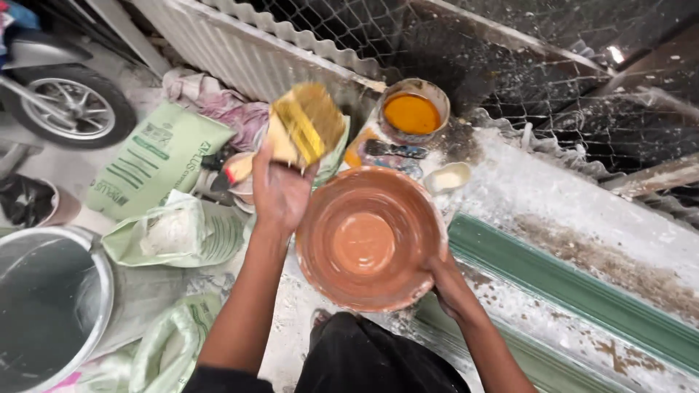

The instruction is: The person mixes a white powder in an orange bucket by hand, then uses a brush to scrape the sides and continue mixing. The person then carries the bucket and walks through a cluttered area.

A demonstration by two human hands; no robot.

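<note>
Nearest the camera, the person's dark-clothed lap fills the bottom edge, with both bare forearms reaching up from it. The right hand [443, 280] has its grip closed on the lower right rim of a round terracotta-coloured bowl [368, 236], fingers tucked under the edge so that most of them are hidden. The bowl is tilted toward the camera, its wet orange-brown inside showing rings. Just left of it, the left hand [280, 191] is clenched around the handle of a wide paintbrush [302, 127], whose yellowish bristles are blurred and stand above and left of the bowl's rim, not touching it as far as can be told.

To the left, at floor level, sits a large metal tub [51, 306], and beside it lie several pale green sacks [156, 156], one open with white powder showing. To the right runs a green moulded strip [575, 291] along a paint-spattered white counter [553, 196].

Beyond the bowl, on that counter, lie a small white dish [446, 177] and a dark tool with a smeared blade [397, 150], and behind them a tub of orange paint [412, 113]. Farther back are crumpled rags [218, 105], a corrugated sheet [247, 51], wire mesh [510, 58], and a motorbike wheel [69, 105] at the upper left.
</note>
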